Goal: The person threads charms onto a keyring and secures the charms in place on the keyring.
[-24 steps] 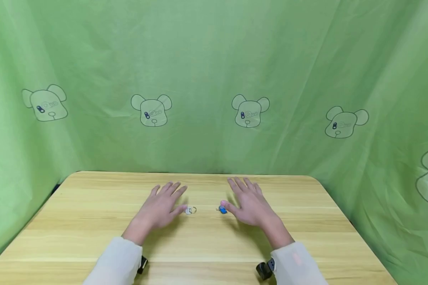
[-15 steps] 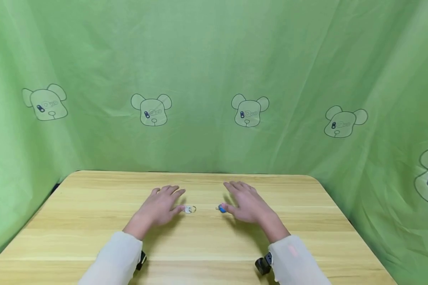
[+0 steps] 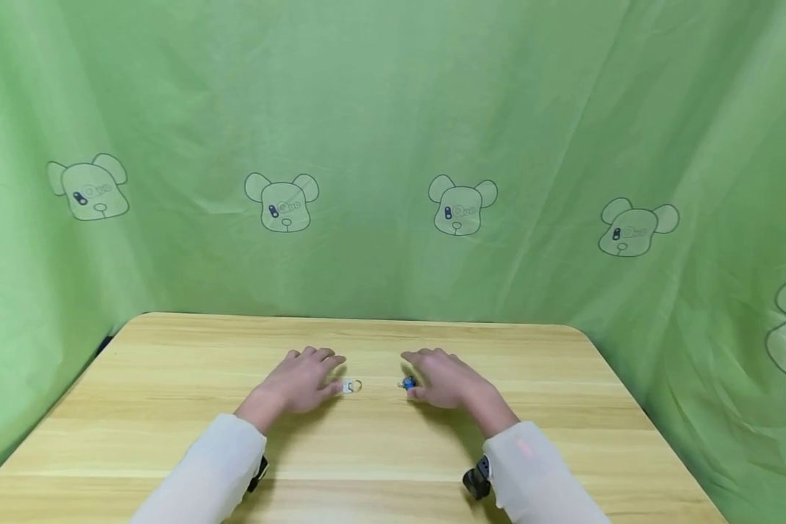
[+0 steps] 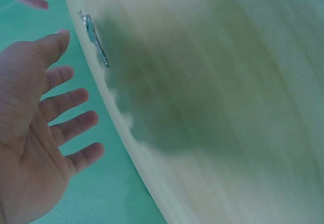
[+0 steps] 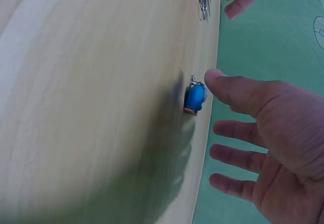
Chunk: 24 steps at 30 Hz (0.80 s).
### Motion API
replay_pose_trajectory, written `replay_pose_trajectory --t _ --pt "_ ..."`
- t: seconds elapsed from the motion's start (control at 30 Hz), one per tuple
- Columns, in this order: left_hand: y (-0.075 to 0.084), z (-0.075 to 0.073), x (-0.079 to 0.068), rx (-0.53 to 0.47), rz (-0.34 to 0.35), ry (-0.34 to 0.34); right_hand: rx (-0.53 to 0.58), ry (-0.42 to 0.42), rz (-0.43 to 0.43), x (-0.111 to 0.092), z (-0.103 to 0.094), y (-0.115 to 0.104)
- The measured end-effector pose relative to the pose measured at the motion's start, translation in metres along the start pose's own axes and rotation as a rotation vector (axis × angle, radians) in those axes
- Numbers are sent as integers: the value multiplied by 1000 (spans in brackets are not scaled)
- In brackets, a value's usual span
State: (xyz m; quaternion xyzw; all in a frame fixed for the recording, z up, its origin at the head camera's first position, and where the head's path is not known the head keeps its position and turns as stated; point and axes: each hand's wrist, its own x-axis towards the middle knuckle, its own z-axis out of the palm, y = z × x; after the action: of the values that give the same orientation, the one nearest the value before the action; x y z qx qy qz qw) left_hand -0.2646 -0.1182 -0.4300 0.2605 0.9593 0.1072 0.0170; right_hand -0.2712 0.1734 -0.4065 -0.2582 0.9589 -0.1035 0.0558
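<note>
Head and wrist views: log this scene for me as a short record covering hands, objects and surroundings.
Left hand: fingers relaxed, holding nothing, nearest the silvery keyring
Right hand: fingers relaxed, holding nothing, nearest the blue charm
Silvery keyring: lying on the table, ring end toward the charm
Blue charm: on the table, small metal chain toward the keyring
Spacing: the two objects lie apart
Table: light wood grain, rounded far corners
Backdrop: green cloth, printed bear heads
Sleeves: pale, both arms
</note>
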Motion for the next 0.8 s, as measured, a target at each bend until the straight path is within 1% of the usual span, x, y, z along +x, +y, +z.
replay_pose_trajectory --t 0.13,0.27,0.43,0.5,0.67,0.8 --pt "2 5 2 -66 22 -9 21 -9 -43 5 4 1" --pt "5 9 5 -129 34 -11 58 -20 -67 8 8 2" --pt "8 11 8 -174 40 -4 76 -30 -99 12 11 4" --pt "10 12 10 -188 33 -3 79 -32 -106 14 13 5" --pt "11 14 16 -190 -8 0 79 -20 -115 17 16 9" --pt "14 12 19 -219 -15 14 80 -11 -142 19 17 13"
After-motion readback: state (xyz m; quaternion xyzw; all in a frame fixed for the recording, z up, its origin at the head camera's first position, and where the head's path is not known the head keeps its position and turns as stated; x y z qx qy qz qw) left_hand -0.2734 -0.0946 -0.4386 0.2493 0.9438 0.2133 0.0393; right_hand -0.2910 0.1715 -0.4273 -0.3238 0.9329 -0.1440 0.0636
